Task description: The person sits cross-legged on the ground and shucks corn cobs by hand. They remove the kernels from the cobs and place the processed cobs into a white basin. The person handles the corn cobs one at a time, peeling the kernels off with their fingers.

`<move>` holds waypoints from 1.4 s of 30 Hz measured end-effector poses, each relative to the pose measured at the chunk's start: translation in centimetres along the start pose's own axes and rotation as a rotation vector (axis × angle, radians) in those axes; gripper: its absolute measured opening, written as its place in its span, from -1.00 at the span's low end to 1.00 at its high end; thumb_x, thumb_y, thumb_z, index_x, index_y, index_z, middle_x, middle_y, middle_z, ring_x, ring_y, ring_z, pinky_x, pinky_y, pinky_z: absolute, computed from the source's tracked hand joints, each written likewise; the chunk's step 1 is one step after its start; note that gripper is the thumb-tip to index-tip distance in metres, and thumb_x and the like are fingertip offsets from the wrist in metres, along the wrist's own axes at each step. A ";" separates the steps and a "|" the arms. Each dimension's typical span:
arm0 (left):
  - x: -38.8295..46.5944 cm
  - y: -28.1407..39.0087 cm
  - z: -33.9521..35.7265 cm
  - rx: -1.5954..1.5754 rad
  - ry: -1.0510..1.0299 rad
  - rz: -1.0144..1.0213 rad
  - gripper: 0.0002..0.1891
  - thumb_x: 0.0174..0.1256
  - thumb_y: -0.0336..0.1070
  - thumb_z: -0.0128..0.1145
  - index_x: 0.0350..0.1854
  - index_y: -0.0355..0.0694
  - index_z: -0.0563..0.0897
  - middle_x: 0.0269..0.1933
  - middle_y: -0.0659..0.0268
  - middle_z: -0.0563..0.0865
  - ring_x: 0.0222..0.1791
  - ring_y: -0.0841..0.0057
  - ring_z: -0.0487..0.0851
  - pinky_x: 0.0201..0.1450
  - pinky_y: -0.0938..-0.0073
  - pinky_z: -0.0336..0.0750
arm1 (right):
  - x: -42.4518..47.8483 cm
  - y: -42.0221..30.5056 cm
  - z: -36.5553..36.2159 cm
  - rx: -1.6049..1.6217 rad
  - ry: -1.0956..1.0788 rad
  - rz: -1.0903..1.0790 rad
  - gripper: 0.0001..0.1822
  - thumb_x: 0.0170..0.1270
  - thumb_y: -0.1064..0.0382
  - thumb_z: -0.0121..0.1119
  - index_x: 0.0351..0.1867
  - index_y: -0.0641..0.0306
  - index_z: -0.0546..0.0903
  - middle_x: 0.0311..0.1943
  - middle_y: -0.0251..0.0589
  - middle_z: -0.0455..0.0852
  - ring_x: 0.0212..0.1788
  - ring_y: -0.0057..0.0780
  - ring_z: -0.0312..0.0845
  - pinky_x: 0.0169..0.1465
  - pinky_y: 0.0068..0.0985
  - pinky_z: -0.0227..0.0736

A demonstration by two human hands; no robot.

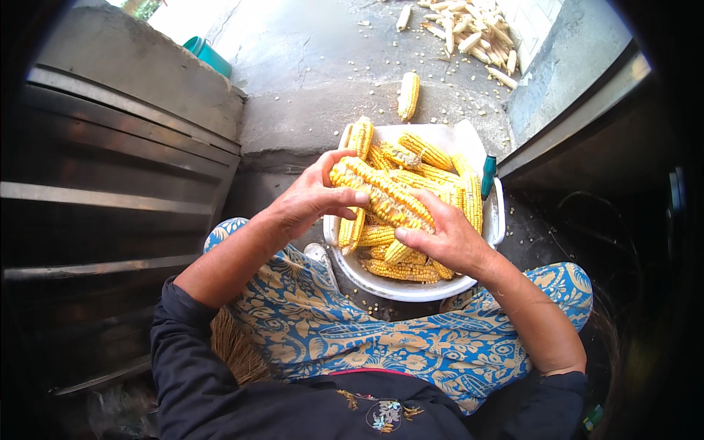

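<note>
My left hand (316,195) and my right hand (448,231) hold one ear of yellow corn (379,192) between them, above a white plastic basin (379,291). The left fingers grip its upper left end and the right ones its lower right end. Bare grooves run along this ear between rows of kernels. Several more ears of corn (404,269) lie heaped in the basin. A tool with a teal handle (488,177) stands at the basin's right rim; its lower end is hidden.
One ear of corn (408,96) lies on the concrete floor beyond the basin. Stripped corn cobs (473,27) are piled at the upper right, with loose kernels scattered nearby. A teal bucket (208,56) is at the upper left. Metal doors (110,220) flank me; broom bristles (236,352) show beside my leg.
</note>
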State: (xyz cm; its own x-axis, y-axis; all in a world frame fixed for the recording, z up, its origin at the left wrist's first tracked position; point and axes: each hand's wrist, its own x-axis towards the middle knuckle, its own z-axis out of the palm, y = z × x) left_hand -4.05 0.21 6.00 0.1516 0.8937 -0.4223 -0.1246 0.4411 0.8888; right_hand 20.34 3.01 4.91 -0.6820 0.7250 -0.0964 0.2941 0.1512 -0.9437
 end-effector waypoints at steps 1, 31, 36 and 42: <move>0.0 0.6 -0.2 0.045 -0.046 0.075 -0.26 0.03 -0.35 0.43 0.29 -0.28 0.35 0.01 0.27 0.64 -0.01 0.54 0.63 -0.01 0.53 0.59 | -0.1 -0.4 -0.1 0.000 -0.055 0.019 -0.39 0.18 0.03 0.30 0.15 0.39 0.44 -0.07 0.10 0.66 -0.01 -0.20 0.63 0.07 -0.36 0.48; 0.2 -1.9 3.6 0.641 -0.156 0.005 -0.63 0.37 -0.07 0.12 -0.20 -0.36 0.71 -0.40 0.32 0.69 -0.36 0.68 0.59 -0.28 0.60 0.51 | -1.4 1.4 0.5 -0.121 -0.187 0.179 -0.39 0.22 -0.26 0.14 -0.06 0.32 0.58 -0.23 0.21 0.69 -0.10 0.06 0.64 -0.01 -0.20 0.48; 0.5 -3.0 3.7 0.607 -0.088 0.107 -0.42 0.46 0.15 -0.08 -0.27 -0.39 0.68 -0.49 0.21 0.66 -0.40 0.53 0.59 -0.30 0.44 0.47 | -1.6 1.8 0.4 -0.023 -0.119 0.139 -0.52 0.42 -0.11 -0.05 -0.16 0.32 0.62 -0.35 -0.01 0.69 -0.23 -0.25 0.64 -0.10 -0.36 0.47; 0.5 -0.5 2.0 0.582 -0.345 -0.004 -0.48 0.23 0.03 0.18 0.12 -0.24 0.57 -0.07 0.29 0.65 -0.03 0.57 0.59 0.02 0.55 0.48 | -1.1 2.2 0.0 0.026 -0.105 0.127 -0.45 0.44 -0.17 -0.11 -0.28 0.35 0.58 -0.47 -0.09 0.59 -0.34 -0.29 0.55 -0.17 -0.38 0.43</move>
State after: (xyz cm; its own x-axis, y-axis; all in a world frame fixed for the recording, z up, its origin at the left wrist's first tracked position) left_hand -1.98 0.23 5.70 0.4674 0.7724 -0.4301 0.4099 0.2416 0.8795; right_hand 21.79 2.54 2.91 -0.7071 0.6625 -0.2471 0.3660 0.0439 -0.9296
